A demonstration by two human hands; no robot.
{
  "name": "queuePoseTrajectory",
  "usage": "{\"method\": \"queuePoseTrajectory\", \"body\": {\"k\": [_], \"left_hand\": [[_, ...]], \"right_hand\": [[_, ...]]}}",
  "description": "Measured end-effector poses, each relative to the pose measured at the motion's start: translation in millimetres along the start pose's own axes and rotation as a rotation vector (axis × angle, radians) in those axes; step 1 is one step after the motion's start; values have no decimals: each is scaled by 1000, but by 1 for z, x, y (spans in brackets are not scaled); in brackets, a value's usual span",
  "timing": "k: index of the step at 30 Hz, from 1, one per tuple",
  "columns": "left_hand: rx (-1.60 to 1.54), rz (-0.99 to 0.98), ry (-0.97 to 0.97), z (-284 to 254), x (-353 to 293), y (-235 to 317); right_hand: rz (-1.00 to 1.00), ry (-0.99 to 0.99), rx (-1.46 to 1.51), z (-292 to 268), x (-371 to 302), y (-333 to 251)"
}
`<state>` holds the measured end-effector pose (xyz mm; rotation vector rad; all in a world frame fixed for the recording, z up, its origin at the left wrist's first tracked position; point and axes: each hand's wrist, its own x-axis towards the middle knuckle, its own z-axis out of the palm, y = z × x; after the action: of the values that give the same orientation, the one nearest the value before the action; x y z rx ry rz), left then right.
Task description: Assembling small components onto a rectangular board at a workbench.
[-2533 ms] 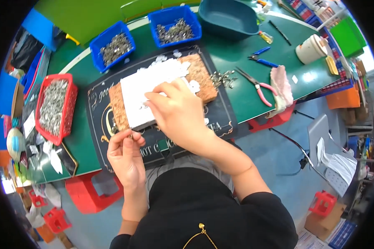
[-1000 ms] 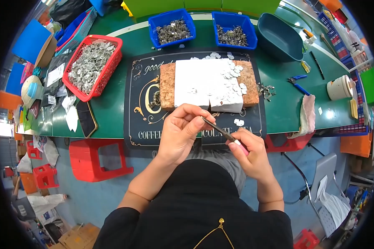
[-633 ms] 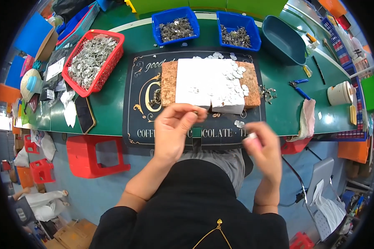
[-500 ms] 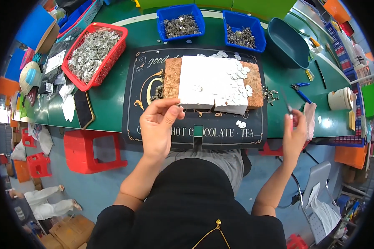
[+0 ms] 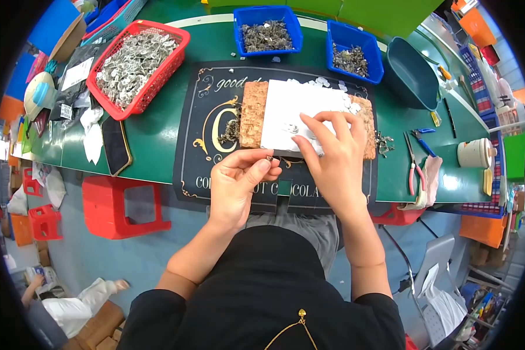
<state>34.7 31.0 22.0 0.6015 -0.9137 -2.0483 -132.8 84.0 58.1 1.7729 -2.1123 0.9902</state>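
My left hand [image 5: 234,185] is closed in a pinch at the near edge of the white block [image 5: 283,105]. A small dark metal piece [image 5: 269,158] shows between its thumb and forefinger; its exact kind is too small to tell. Over the block, my right hand [image 5: 335,166] is open, thumb and fingers apart, near small silvery pieces [image 5: 290,128] lying on the white surface. Part of the block is hidden behind this hand. Cork-like brown blocks [image 5: 254,114] show on both sides of it. Long-nosed pliers with pink handles [image 5: 413,169] lie at the right beside a pink cloth [image 5: 430,175].
A red basket [image 5: 168,70] of flat silvery pieces stands at the left, a phone [image 5: 116,146] near it. Two blue bins [image 5: 268,51] hold small metal parts at the back. Blue-handled cutters [image 5: 424,140] and a white jar [image 5: 474,153] are at the right. Someone sits at lower left.
My right hand has put the pink-handled pliers down at the right and moved left over the white block, its fingers opening. My left hand keeps its pinch on the small metal piece.
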Motion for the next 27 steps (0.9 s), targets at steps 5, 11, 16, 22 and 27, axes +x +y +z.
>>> {"method": "queuePoseTrajectory", "body": {"k": [5, 11, 16, 22, 27], "left_hand": [[-9, 24, 11, -3, -1, -4], [-7, 23, 60, 0, 1, -7], [-55, 47, 64, 0, -1, -15], [-90, 58, 42, 2, -2, -14], [-31, 128, 6, 3, -4, -14]], "right_hand": [[-41, -12, -137, 12, 2, -1], [4, 18, 284, 6, -6, -13], [-22, 196, 448, 17, -27, -25], [-178, 273, 408, 24, -40, -26], [-139, 261, 530, 23, -42, -23]]}}
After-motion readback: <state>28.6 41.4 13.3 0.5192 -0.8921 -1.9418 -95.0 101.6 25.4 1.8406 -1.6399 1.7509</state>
